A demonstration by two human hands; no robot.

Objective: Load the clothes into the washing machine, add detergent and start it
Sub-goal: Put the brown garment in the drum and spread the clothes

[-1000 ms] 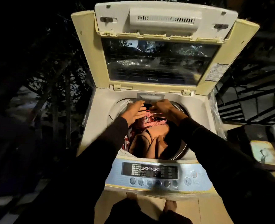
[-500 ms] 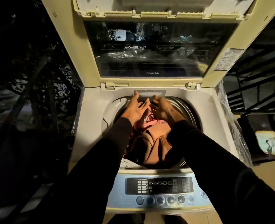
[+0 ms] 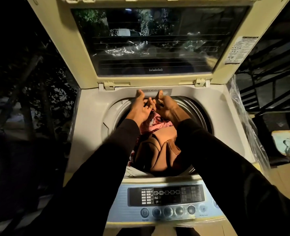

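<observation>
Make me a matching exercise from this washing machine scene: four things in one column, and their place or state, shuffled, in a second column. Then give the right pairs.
Things:
1. lid
2. brown garment
3. detergent drawer
4. control panel

Places or states:
A. lying in the drum
B. at the near edge of the machine, with round buttons
C. raised open, standing up at the back
D. at the rear rim of the drum, with the left hand and the right hand at it

Pairs: 1-C, 2-A, 3-D, 4-B

"DETERGENT" on drawer [image 3: 154,92], "DELAY START" on control panel [image 3: 166,195], lid sticker [image 3: 240,50] unreadable
</observation>
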